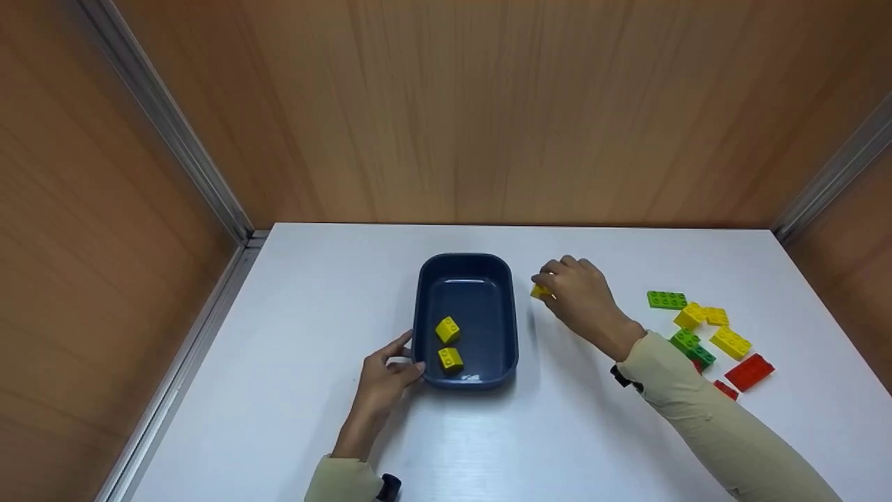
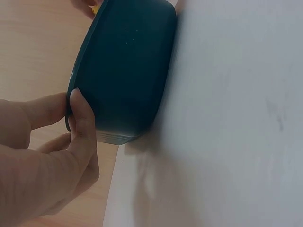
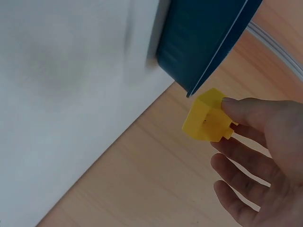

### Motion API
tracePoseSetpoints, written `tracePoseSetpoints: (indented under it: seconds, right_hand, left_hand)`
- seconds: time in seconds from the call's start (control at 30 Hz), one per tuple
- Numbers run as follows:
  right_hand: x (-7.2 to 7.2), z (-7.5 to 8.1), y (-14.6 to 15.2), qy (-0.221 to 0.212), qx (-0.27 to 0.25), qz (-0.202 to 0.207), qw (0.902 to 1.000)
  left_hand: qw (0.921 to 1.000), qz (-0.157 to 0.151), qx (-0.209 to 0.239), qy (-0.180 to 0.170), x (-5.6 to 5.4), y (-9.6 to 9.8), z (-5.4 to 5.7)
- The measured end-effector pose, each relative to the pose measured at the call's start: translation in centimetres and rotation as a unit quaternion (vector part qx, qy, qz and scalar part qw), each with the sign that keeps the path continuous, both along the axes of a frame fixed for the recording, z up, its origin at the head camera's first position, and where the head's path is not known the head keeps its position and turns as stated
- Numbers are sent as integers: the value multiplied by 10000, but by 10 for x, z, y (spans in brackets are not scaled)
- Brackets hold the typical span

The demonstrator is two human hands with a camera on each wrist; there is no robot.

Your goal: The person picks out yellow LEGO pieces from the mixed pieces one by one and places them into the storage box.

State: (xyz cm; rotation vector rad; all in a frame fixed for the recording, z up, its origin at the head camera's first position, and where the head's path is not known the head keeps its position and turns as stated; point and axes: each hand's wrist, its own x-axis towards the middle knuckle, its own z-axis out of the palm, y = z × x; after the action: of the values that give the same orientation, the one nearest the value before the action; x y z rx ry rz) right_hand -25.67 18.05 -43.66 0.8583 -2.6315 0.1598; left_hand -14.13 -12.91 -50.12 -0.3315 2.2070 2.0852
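1. The left hand (image 1: 382, 380) rests on the white counter (image 1: 293, 390) at the near left corner of the dark blue tray (image 1: 423, 300); in the left wrist view its thumb and fingers are curled round that corner's rim, gripping it
2. Inside the tray, towards its near end, lie two yellow bricks: one yellow brick (image 1: 451, 359) nearest the front wall and a second yellow brick (image 1: 447, 329) just beyond it, tilted
3. To the right, near the counter's right side, loose bricks lie in a cluster: a red brick (image 1: 749, 371) nearest, a dark green brick (image 1: 691, 345) partly behind the right sleeve (image 1: 704, 411), several yellow bricks (image 1: 729, 341) beside it, and a flat green brick (image 1: 667, 300) farthest away
4. The right hand (image 1: 578, 296) is just right of the tray's far right corner, above the counter, its fingertips clamped on a small yellow brick (image 1: 540, 291); the right wrist view shows that brick (image 3: 208, 117) pinched at the fingertips close to the tray's rim, outside the tray
5. Behind the counter stand wood-grain walls (image 1: 488, 104)
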Motion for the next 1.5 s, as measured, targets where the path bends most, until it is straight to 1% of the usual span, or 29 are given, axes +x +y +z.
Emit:
tracePoseSetpoints:
  seconds: [0.17, 0.4, 0.53, 0.77, 0.97, 1.07, 1.27, 1.5]
  right_hand:
    - [0, 3, -11, -87, -25, 56, 9999]
    - [-2, 5, -26, -136, 76, 100, 9998]
    - [-3, 4, -35, -213, 142, 156, 9995]
    - [-4, 1, -47, -131, 425, 257, 9987]
    - [-7, 0, -58, -261, 496, 282, 9980]
    - [-9, -2, -63, -256, 512, 355, 9977]
    - [-11, -2, -74, -248, 501, 508, 9971]
    - [-15, -1, -88, -366, 427, 628, 9964]
  left_hand:
    - [10000, -32, 8, 29, 0, -1, -1]
    - [10000, -31, -15, 36, 0, -1, -1]
    - [10000, -27, -31, 18, 0, 0, 0]
    - [9999, -19, 94, -95, -2, -1, 1]
    - [9998, -35, 188, 4, -2, -1, 0]
    - [9998, -45, 204, 40, -2, -1, 0]
    - [9998, -24, 170, -33, -1, -1, 1]
    - [9999, 6, 105, -97, -2, 1, 2]
